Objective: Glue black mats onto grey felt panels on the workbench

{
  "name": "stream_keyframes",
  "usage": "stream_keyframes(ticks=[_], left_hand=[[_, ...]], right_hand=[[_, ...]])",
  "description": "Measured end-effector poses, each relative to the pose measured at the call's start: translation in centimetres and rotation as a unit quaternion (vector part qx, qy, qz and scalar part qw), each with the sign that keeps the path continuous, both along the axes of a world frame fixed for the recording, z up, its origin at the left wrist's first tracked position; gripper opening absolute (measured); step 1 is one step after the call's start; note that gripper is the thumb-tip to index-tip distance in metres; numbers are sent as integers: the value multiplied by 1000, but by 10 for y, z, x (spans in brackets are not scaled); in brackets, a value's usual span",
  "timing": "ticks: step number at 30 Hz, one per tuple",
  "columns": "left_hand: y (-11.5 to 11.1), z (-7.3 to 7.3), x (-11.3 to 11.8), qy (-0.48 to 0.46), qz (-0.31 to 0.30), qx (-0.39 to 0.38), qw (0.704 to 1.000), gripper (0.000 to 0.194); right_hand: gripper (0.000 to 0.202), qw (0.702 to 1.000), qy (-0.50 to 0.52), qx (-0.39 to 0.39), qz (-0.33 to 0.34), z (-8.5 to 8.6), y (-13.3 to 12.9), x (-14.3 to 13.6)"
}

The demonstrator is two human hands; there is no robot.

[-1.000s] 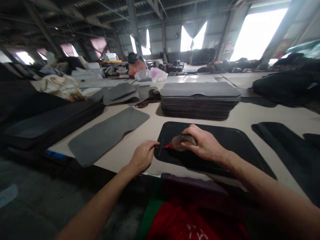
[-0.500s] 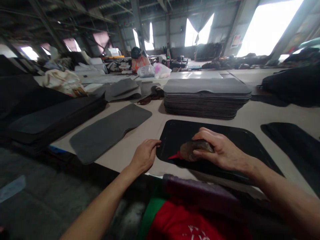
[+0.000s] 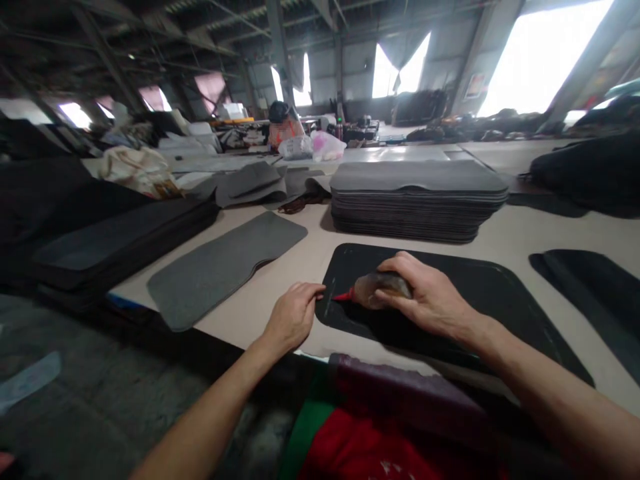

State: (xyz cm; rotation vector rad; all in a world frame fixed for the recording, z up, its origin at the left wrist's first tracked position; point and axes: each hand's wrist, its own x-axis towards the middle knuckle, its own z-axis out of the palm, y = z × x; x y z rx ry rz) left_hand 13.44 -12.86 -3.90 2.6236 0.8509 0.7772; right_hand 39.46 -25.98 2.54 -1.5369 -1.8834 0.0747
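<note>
A black rounded panel (image 3: 480,293) lies flat on the pale table (image 3: 285,267) in front of me. My right hand (image 3: 425,293) is wrapped round a brownish squeeze bottle (image 3: 373,290), tipped on its side, whose red nozzle (image 3: 344,296) points left at the panel's left end. A thin light line shows on the panel near the nozzle tip. At the panel's left edge rests my left hand (image 3: 295,313), its fingers close together and fingertips touching the rim; whether anything is pinched there is too small to tell.
Behind the panel stands a thick stack of grey sheets (image 3: 415,207). To the left lie a grey cut piece (image 3: 225,267) and a dark stack (image 3: 125,227); more dark pieces (image 3: 590,287) lie right. A person (image 3: 283,123) is in the background.
The bottle and my right hand have moved slightly left and away from me, along the panel's left end. My left hand stays at the edge. The whole view has shifted a little.
</note>
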Motion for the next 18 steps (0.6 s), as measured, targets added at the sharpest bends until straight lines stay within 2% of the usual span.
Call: stream_keyframes(ticks=[2, 3, 5, 6, 7, 12, 18], left_hand=[[1, 0, 0, -1, -1, 1, 1000, 32], [1, 0, -1, -3, -4, 2, 1000, 32], [1, 0, -1, -14, -9, 3, 1000, 32], [2, 0, -2, -18, -13, 3, 1000, 32], [4, 0, -2, -23, -13, 3, 1000, 33], [18, -8, -4, -16, -2, 17, 1000, 35], [23, -10, -7, -28, -4, 61, 998, 33]], right_hand=[[29, 985, 156, 7, -70, -5, 3, 9], [35, 959, 265, 14, -102, -6, 5, 16], [46, 877, 459, 34, -137, -8, 7, 31], [49, 839, 523, 49, -140, -9, 7, 40], [51, 813, 562, 63, -138, -9, 7, 49], [47, 765, 605, 124, -181, -17, 1, 101], [35, 700, 637, 215, -240, -24, -21, 180]])
